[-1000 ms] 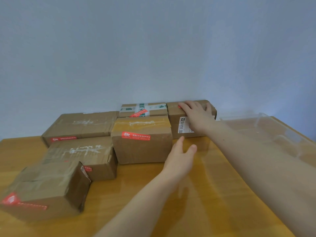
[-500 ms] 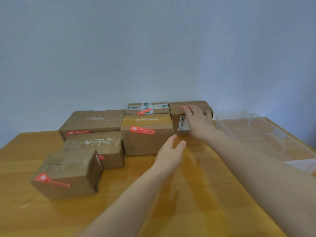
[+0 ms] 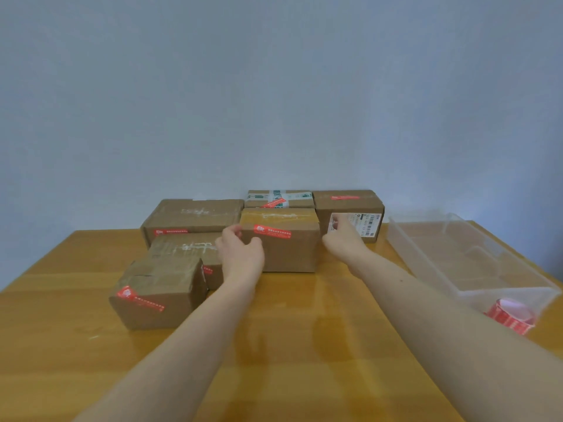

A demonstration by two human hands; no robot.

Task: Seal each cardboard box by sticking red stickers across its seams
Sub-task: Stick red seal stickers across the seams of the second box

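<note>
Brown cardboard is under both hands at this moment. The left hand is curled at the near left corner of the middle brown cardboard box, with the thumb toward the top edge and the fingers on the front face, so this box appears to be grasped there. The right hand is set between that box and the far right brown cardboard box with a white shipping label; its fingers are bent against the label side, but whether something is pinched cannot be told, because the fingertips are hidden.

A red rectangular sticker with white print is already placed over the top front edge of the middle box. A small red sticker is also seen on top of the far right box. Red stickers are visible as well on the other four boxes: the near left box, the box behind it, the long box at the back left, and the back box with green printed tape.

It is judged that the sticking is nearly finished and that the boxes are now being handled, perhaps to check or turn one. For the next move, a firm hold on both sides of the middle box is called for, so that unsealed seams can be looked for.

The roll of red stickers lies on the wooden table, beside the near corner of the clear plastic tray.
</note>
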